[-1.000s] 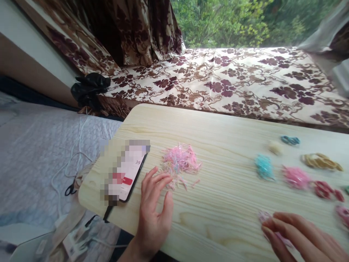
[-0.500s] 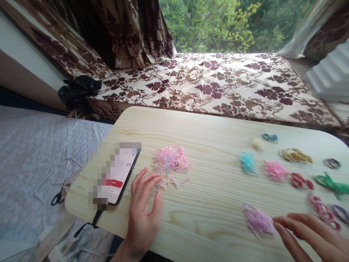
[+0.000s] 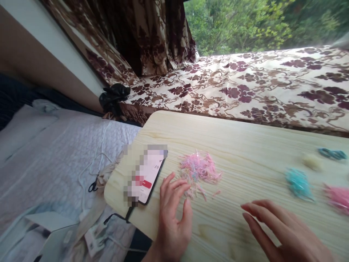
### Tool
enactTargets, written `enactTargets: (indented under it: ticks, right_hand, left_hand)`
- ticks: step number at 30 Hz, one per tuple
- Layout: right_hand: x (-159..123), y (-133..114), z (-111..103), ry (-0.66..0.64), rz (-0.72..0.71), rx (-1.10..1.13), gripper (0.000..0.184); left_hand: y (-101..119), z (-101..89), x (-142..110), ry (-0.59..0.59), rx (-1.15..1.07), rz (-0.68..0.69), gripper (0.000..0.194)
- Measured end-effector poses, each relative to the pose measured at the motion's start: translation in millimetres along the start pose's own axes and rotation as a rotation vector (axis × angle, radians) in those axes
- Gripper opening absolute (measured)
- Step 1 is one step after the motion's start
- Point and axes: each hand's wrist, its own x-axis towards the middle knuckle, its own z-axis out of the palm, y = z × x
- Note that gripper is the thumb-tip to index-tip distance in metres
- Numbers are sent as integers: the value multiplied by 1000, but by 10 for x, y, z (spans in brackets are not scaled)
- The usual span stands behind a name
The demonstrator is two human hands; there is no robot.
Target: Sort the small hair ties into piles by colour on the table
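Observation:
A loose pile of small pink, lilac and pale elastic bands [image 3: 201,166] lies on the wooden table. My left hand [image 3: 174,214] rests at the pile's near left edge, its fingers loosely bent and the thumb apart, with nothing seen in them. To the right, my right hand [image 3: 283,229] hovers over the table, thumb and forefinger parted and no item visible between them. Beyond it sit a turquoise bunch of bands [image 3: 300,184] and a pink bunch [image 3: 337,198], cut off by the frame edge. The lilac bunch is not visible now.
A phone [image 3: 151,178], partly pixelated, lies left of the pile with a black cable [image 3: 130,213] at its lower end. A cream bunch [image 3: 312,161] and blue-grey hair ties [image 3: 332,153] lie at the far right. A flowered window seat [image 3: 245,85] borders the table [image 3: 245,136].
The view has turned left, so several bunches on the right have left the frame. My right hand has moved left, away from the lilac bunch. My left hand stays beside the pile.

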Motion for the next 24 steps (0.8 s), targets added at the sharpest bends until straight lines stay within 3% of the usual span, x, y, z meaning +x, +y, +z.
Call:
enactTargets:
  ticks: [6,11,18,24]
  right_hand:
    - [390,-165,102,-28,-100,-5,30]
    - [331,-157,87,-93,-88,-1,27]
    - [373,-118,139,-21,52,71,27]
    - [448,-119,210,-50,40,49,25]
  left_hand:
    - [17,9,10,11,-16,-5,37]
    - [26,1,29,3,-27,8,36]
    - [41,-29,53,-9,-20,1,34]
    - [50,-38,44,-14,-17,-13,33]
